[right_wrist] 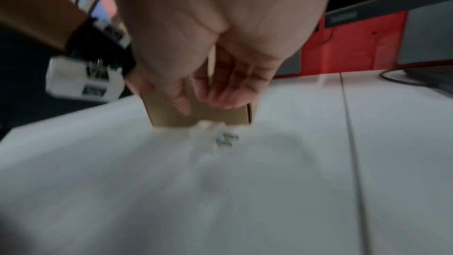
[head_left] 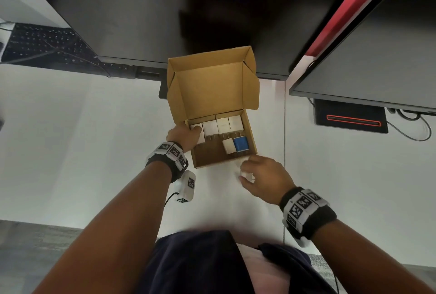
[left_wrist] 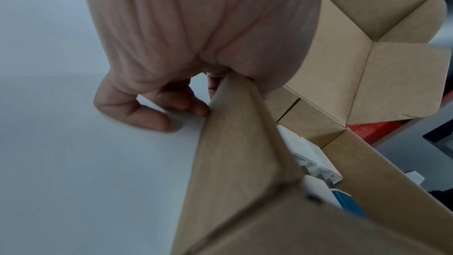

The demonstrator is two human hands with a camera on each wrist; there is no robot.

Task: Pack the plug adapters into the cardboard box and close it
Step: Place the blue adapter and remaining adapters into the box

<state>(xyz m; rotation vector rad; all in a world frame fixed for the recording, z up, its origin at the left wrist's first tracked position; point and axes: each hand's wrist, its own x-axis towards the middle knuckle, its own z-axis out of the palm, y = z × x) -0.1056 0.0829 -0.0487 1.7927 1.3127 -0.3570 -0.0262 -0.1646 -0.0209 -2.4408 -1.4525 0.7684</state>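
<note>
The cardboard box [head_left: 250, 133] stands open on the white table, its lid [head_left: 212, 90] raised at the back. Several white plug adapters [head_left: 223, 125] and a blue one [head_left: 240, 144] lie inside, also seen as the white adapters [left_wrist: 308, 154] and the blue adapter [left_wrist: 348, 201]. My left hand [head_left: 186, 134] grips the box's left wall [left_wrist: 232, 152], thumb inside, fingers [left_wrist: 171, 102] outside on the table. My right hand [head_left: 262, 178] hovers with loose fingers [right_wrist: 228, 96] just over a white adapter [head_left: 247, 175] on the table before the box front [right_wrist: 201, 115]; that adapter [right_wrist: 215, 136] is blurred.
Two dark monitors overhang the back of the table, one with a red edge [head_left: 349, 8]. A black keyboard [head_left: 40, 43] lies at the far left and a black stand base [head_left: 349, 119] at the right. A seam [head_left: 284, 152] runs down the table beside the box.
</note>
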